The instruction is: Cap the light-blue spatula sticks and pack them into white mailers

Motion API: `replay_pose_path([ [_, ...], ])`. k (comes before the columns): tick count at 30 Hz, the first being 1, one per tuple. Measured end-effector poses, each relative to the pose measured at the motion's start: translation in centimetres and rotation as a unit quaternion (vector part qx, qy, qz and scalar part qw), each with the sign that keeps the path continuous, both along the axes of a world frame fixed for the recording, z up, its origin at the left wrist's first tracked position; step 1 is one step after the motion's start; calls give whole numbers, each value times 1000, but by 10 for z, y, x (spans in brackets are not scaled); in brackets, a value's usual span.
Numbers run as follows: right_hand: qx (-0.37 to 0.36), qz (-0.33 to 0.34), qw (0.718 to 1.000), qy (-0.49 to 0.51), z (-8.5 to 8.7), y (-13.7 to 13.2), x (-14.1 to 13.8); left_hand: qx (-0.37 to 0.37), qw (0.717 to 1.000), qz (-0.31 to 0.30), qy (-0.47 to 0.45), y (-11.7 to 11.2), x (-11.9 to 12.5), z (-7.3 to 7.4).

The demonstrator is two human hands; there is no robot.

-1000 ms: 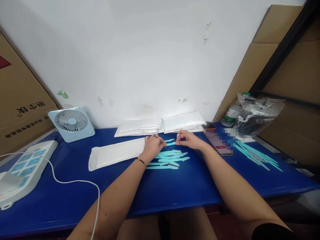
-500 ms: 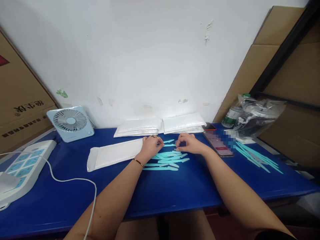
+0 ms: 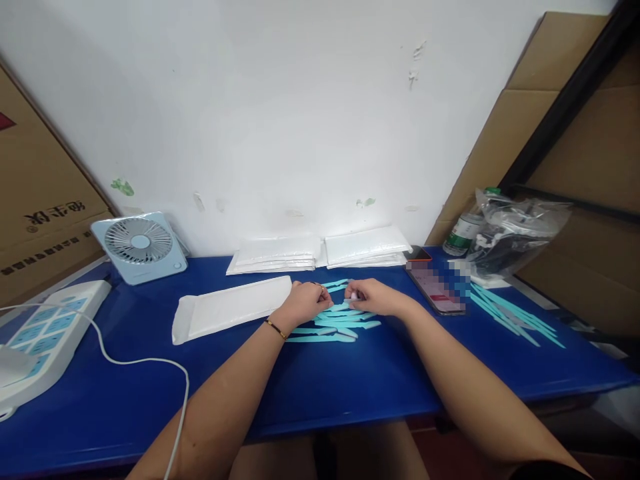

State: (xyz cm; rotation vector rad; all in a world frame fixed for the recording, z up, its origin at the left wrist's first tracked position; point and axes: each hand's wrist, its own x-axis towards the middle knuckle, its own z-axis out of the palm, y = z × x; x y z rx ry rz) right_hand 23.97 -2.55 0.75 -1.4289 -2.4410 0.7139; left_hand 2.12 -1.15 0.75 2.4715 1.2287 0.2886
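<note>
Left hand (image 3: 305,303): curled, fingertips down on teal strips (image 3: 345,325); grip not discernible.
Right hand (image 3: 377,298): pinched on a strip end.
Change: hands drawn closer together; probably one strip singled out.
Teal strips: piled mid-worktop (image 3: 350,387), towards far edge, beside white envelope (image 3: 235,308).

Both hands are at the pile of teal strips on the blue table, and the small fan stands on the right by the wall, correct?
No. The head view shows the small fan on the left by the wall. The left hand and right hand are indeed at the pile of teal strips on the blue table.
</note>
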Motion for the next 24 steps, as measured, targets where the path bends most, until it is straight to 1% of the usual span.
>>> replay_pose_path([
  [2,-1,-5,1000,-2,1,-1,-3,-1,1000,-2,-3,-1,0,0],
  [6,30,3,999,-17,0,-3,-5,-3,1000,-3,-14,-2,-1,-2],
  [9,34,-2,999,17,1,-2,-3,13,1000,-2,-18,-1,-1,-1],
  [11,36,-12,998,48,1,1,1,36,999,8,-23,1,0,0],
  [14,57,-43,995,73,0,7,11,98,994,40,-30,5,-1,2],
  [16,70,-79,992,74,-3,13,21,125,990,67,-27,8,-3,0],
  [19,67,-125,988,66,-8,19,33,121,989,88,-16,11,-5,-4],
  [21,90,-123,987,57,-8,20,34,119,988,92,-16,10,-7,-4],
  [23,135,-94,985,52,-6,17,29,114,990,82,-17,8,-9,-2],
  [24,151,-71,985,51,-4,14,24,101,993,66,-13,5,-10,1],
])
